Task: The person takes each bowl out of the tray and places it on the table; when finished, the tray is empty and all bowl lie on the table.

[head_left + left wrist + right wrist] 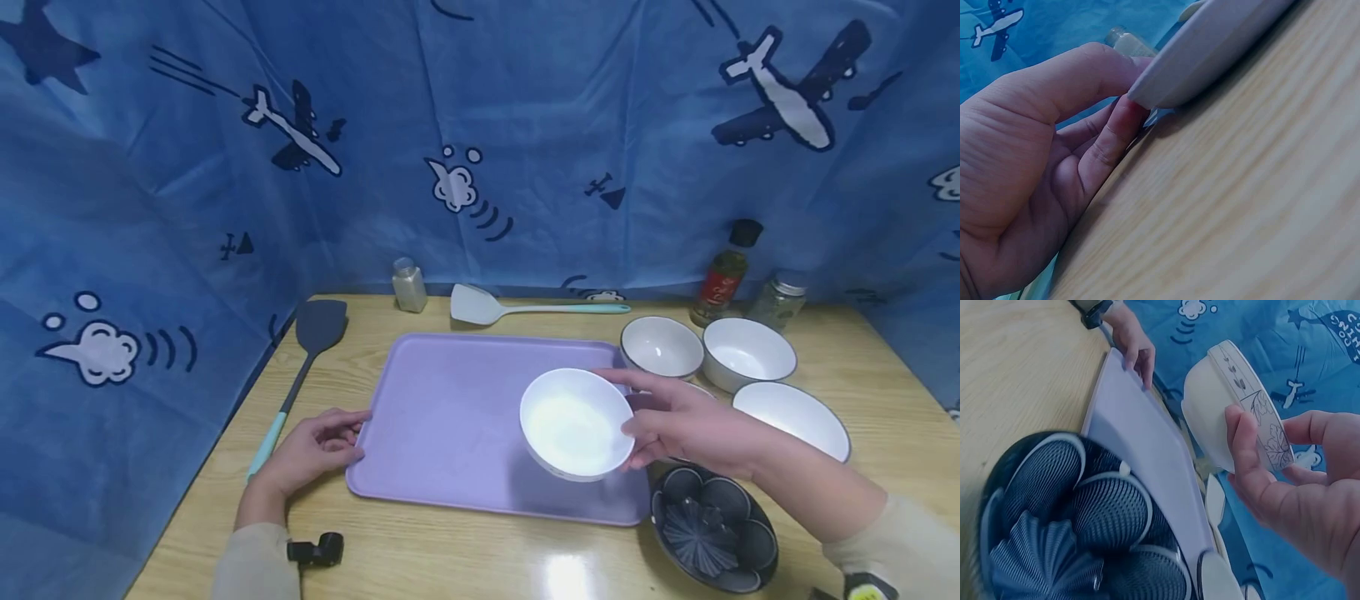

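My right hand (693,421) holds a white bowl (572,421) by its side, fingers and thumb at the rim, above the right part of a purple tray (450,408). The right wrist view shows a grey floral pattern round the outside of this bowl (1210,406), which is tilted. My left hand (311,454) pinches the tray's left edge. In the left wrist view, the tray's rim (1191,69) sits between thumb and fingers. Just below my right forearm stands a black petal-patterned bowl (712,529).
Several white bowls, including one at the back (662,346), cluster right of the tray. A sauce bottle (722,279) and a lidded jar (780,302) stand behind them. Along the back are a shaker (408,287) and a white spatula (476,306); a dark spatula (318,329) lies left.
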The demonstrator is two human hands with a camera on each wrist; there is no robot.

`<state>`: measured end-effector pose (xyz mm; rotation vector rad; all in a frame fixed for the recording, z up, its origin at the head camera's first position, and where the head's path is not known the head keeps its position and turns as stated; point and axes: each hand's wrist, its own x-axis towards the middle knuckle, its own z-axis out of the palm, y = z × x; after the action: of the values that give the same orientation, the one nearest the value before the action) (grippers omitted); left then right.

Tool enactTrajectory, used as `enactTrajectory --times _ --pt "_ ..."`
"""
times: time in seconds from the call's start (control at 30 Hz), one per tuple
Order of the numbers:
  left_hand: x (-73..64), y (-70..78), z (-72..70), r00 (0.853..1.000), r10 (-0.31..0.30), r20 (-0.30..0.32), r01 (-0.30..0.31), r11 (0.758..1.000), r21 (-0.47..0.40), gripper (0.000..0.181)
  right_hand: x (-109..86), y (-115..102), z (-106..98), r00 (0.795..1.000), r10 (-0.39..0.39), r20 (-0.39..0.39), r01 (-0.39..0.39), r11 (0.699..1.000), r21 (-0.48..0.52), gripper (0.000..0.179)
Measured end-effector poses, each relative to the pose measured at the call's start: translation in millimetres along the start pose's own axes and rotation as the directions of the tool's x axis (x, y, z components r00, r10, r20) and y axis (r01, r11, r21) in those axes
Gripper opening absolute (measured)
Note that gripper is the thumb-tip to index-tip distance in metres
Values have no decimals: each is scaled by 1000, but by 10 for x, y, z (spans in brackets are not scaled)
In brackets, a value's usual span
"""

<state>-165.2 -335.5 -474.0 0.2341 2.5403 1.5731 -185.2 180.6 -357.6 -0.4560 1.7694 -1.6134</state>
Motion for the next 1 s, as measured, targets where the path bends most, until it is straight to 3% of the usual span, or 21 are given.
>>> enactTrajectory --times 0.27,0.53,0.83,1.0 --pt "-2 1 -35 1000 -3 -18 3 1000 -3 57 -219 29 -241 1000 6 24 -7 999 53 72" --pt "-8 -15 3 1000 -25 3 25 1000 -17 57 -523 156 -631 979 -97 181 75 989 125 63" --pt "7 -20 22 1000 -25 2 25 1000 -18 57 -915 345 -992 997 28 78 -28 1000 6 66" --pt "21 -17 37 1000 -21 4 21 999 -24 56 -1092 452 -1155 991 27 134 -37 997 72 69"
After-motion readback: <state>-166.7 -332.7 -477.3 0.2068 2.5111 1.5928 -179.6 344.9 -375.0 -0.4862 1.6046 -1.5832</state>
